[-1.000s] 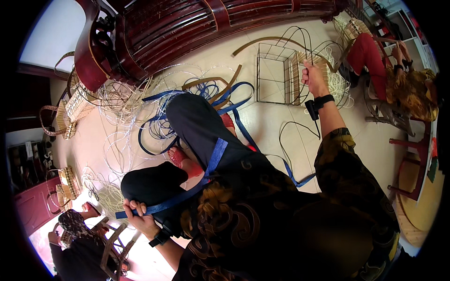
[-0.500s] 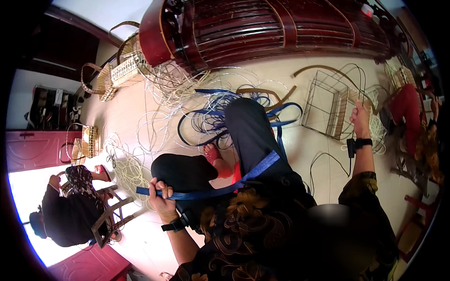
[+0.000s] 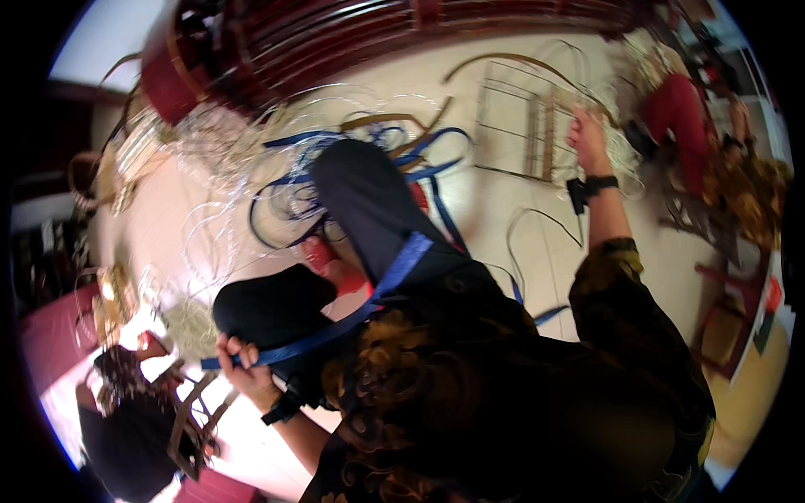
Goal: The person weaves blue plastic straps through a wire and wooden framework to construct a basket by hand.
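Left hand (image 3: pixel 241 369) grasps flat, blue, fabric-looking band (image 3: pixel 331 335), extending rightward from it (right hand (image 3: pixel 586 141) curled, grip unclear, near rectangular dark-wire frame (image 3: pixel 543 138)). Apparently handling band; next move likely needs firm hold.

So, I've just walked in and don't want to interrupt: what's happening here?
The person's left hand grips a blue strap near one end; it runs across dark trousers. The right hand shows in front of a wire frame slatted on one side; contact is unclear. Tangled pale strands and loose blue straps lie on the tiled floor. Another person sits at lower left.
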The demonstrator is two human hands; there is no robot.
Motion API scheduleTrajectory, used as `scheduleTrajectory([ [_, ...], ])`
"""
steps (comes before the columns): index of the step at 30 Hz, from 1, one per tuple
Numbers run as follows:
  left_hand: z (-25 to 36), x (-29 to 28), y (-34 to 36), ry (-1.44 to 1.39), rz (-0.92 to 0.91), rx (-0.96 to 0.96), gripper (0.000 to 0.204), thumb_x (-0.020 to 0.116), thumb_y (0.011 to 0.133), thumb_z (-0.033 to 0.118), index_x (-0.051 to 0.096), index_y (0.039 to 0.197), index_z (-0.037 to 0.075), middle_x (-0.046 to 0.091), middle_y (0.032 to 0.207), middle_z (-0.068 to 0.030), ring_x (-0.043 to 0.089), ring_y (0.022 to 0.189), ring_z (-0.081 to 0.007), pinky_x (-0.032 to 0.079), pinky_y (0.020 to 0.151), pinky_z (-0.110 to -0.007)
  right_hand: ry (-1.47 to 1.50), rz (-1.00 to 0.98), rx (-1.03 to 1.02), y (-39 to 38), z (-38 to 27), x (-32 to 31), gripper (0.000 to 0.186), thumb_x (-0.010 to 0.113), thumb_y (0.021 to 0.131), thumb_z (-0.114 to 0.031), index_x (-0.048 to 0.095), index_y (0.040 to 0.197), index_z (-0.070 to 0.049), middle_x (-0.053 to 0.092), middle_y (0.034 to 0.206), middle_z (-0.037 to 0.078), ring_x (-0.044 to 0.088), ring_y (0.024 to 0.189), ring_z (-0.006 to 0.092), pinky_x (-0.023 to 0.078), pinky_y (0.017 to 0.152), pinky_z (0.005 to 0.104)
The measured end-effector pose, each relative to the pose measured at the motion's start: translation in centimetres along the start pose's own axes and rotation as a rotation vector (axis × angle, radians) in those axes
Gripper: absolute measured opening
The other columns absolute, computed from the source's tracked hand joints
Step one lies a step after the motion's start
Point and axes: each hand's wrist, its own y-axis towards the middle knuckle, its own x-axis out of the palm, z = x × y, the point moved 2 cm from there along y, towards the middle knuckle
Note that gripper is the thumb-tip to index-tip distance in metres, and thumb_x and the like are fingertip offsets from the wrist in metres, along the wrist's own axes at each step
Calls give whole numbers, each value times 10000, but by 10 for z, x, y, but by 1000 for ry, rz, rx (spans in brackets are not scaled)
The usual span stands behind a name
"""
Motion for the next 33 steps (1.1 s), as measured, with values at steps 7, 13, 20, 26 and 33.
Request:
scheduleTrajectory([
  [7, -4, 25, 2, 161, 81, 6, 316, 365, 1032, 241, 510, 1103, -31, 536, 794, -103, 291, 458, -99, 333, 476, -238, 21, 108, -70, -22, -10, -23, 162, 611, 915, -261, 533, 976, -134, 551, 720, -31, 547, 621, 76, 417, 507, 221],
  [13, -3, 28, 3, 197, 54, -15, 334, 380, 1031, 248, 515, 1121, -44, 535, 802, -99, 299, 473, -101, 332, 480, -236, -512, 666, -477, -34, -7, -133, 320, 622, 888, -289, 582, 1082, -38, 610, 850, 55, 592, 767, 174, 487, 688, 308],
  [20, -9, 38, 11, 248, 55, -30, 329, 383, 1030, 239, 527, 1128, -40, 526, 794, -92, 303, 479, -99, 337, 480, -235, -773, 800, -397, -21, 2, -181, 533, 703, 800, -370, 561, 1139, 16, 605, 1115, 187, 569, 1056, 278, 429, 918, 398],
  [26, -11, 40, 14, 261, 54, -15, 325, 384, 1031, 238, 517, 1132, -41, 532, 799, -92, 313, 478, -96, 349, 481, -231, -323, 633, -258, 6, 29, -191, 293, 738, 776, -171, 557, 971, -48, 552, 755, -4, 487, 604, 78, 404, 533, 240],
  [33, -12, 45, 8, 308, 145, 28, 301, 381, 1033, 230, 504, 1112, -34, 536, 781, -91, 322, 469, -93, 351, 478, -229, -124, 553, -282, -3, 21, -181, 246, 692, 780, -76, 455, 798, -140, 433, 663, -78, 353, 524, 36, 282, 462, 218],
])
